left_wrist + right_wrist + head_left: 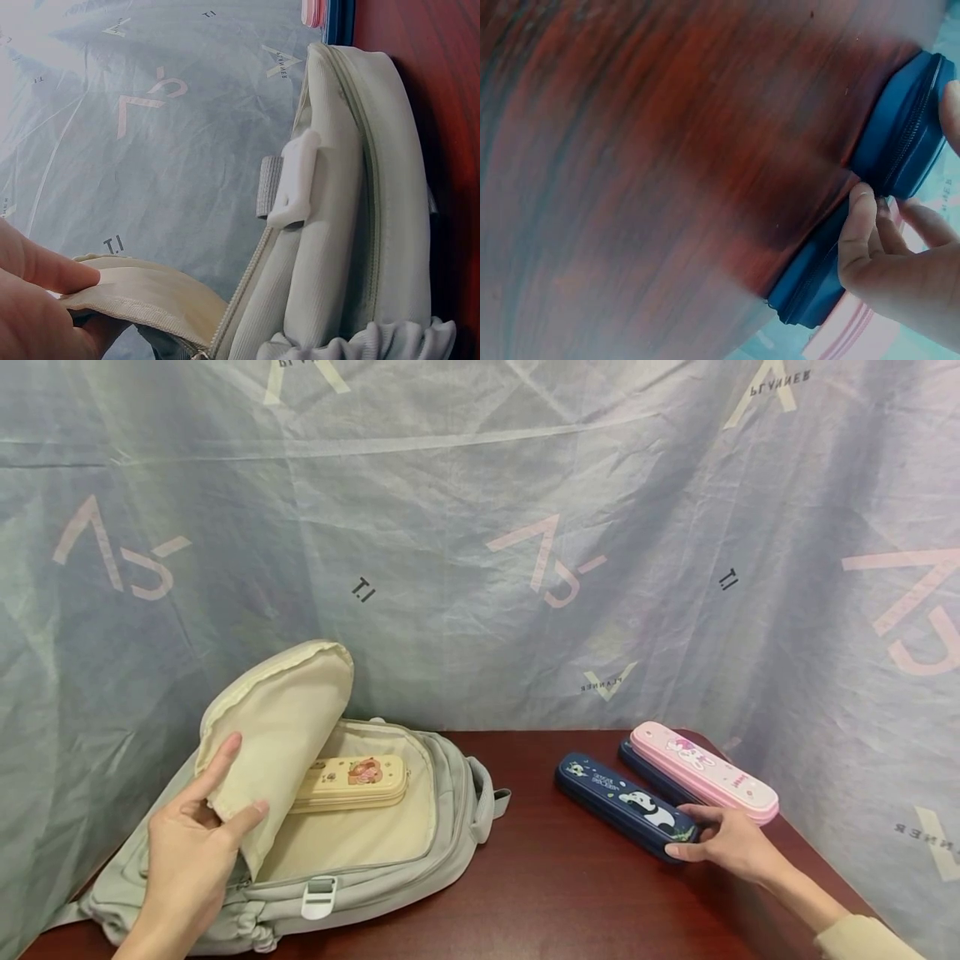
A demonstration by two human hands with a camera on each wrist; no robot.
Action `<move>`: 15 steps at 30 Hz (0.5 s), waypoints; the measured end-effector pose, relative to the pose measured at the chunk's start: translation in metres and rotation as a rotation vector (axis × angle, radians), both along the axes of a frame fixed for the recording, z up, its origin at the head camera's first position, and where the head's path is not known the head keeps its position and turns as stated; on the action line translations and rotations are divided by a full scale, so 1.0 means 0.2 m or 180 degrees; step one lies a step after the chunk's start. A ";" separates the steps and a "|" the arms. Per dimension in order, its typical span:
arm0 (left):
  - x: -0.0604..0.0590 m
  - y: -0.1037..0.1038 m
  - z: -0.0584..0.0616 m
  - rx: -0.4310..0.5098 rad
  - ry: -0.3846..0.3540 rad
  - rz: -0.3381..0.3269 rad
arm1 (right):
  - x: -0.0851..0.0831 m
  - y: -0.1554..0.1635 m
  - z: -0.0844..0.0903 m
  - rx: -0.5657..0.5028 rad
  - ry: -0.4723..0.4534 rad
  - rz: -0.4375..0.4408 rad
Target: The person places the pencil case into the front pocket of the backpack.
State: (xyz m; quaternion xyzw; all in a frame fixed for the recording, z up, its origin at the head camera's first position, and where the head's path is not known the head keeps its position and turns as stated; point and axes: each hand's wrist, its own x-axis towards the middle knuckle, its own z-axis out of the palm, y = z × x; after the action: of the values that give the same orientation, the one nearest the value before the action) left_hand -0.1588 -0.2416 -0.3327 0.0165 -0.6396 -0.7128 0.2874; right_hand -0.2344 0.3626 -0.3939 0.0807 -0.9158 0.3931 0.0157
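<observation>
matt cloth backpack, smooth plastic buckle, glossy wood-grained table, creased cloth backdrop, smooth navy case

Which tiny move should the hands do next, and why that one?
Maybe the right hand should lift the panda case a little off the table. Its fingers grip one end, the left hand holds the backpack's flap up, and a yellow case lies inside.
</observation>
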 end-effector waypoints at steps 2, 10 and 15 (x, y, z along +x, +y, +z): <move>0.00 0.00 0.00 -0.0002 -0.0012 0.0008 | 0.00 0.01 0.00 -0.0005 -0.0035 0.0037; 0.01 0.00 0.00 0.0006 -0.0048 0.0036 | 0.00 0.03 0.00 0.0012 -0.0113 0.0189; 0.01 0.00 0.01 -0.0026 -0.0099 0.0076 | -0.01 0.05 0.00 -0.0092 -0.0167 0.0376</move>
State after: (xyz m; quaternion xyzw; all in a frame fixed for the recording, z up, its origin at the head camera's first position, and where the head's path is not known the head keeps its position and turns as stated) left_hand -0.1571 -0.2410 -0.3302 0.0340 -0.6467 -0.7063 0.2859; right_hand -0.2359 0.3727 -0.3942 0.1240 -0.9038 0.4086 -0.0304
